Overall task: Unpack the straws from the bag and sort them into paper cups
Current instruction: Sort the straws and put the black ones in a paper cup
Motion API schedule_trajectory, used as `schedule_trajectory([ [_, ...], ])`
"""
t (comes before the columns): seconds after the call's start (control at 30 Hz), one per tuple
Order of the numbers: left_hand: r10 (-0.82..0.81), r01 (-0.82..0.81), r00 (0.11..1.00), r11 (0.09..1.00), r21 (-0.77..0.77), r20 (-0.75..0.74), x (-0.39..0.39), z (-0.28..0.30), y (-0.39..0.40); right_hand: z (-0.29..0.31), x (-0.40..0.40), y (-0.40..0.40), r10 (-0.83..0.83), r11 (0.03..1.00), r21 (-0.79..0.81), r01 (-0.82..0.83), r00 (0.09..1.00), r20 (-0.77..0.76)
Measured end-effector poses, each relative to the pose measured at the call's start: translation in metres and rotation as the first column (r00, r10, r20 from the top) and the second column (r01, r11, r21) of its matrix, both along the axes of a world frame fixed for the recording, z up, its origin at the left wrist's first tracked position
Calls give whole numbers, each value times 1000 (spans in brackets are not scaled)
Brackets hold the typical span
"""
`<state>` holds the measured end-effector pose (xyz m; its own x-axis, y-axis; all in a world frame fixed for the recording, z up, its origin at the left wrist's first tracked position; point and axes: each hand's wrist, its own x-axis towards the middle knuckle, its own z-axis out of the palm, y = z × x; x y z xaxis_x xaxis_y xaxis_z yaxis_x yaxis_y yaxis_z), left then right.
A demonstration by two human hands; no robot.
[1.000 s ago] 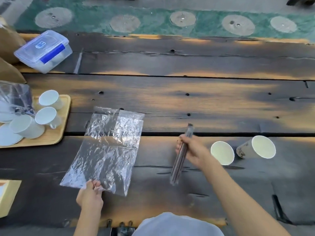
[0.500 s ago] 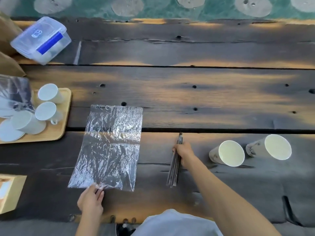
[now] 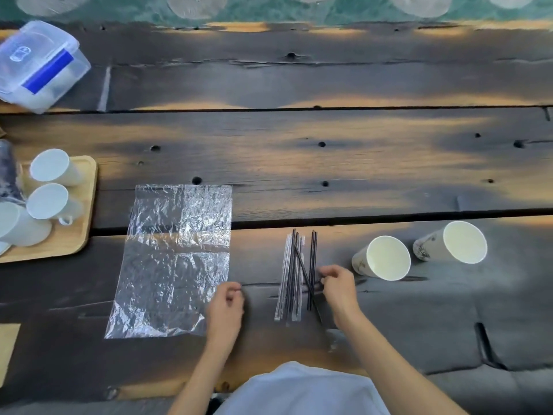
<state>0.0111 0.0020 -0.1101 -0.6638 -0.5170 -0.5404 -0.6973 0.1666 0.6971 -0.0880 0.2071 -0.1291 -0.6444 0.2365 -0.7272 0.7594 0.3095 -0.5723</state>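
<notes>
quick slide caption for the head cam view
Straws lie unpacked beside the flat empty bag; right hand reaches them, two paper cups wait.

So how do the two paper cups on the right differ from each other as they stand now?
The near cup stands closer to the straws and the right hand; the far cup sits further right and further back. The far cup shows a dark print on its side, while the near cup's marking is fainter. Both are upright, white inside, with no straws in them yet.

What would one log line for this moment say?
straws: loose on table | bag: flat, emptied | right hand: pinching a straw | left hand: empty | cups: no straws visible
</notes>
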Motion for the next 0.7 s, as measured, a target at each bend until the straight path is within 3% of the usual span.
schedule_trajectory([
  [0.13,-302,305,952,951,-58,51,-39,-8,37,6,14,17,-107,994,-35,106,994,-6],
  [0.3,-433,466,878,870,-161,203,-62,-23,72,5,18,21,-39,999,-20,39,999,7],
  [0.47,-409,463,879,855,-233,246,-70,-30,81,3,13,16,30,997,77,-30,1000,2],
  [0.6,-338,367,919,922,-123,203,-76,-27,76,7,11,17,261,935,259,-243,965,-37],
  [0.7,-274,285,950,956,-63,148,-75,-18,67,6,11,19,473,812,395,-429,881,-15],
])
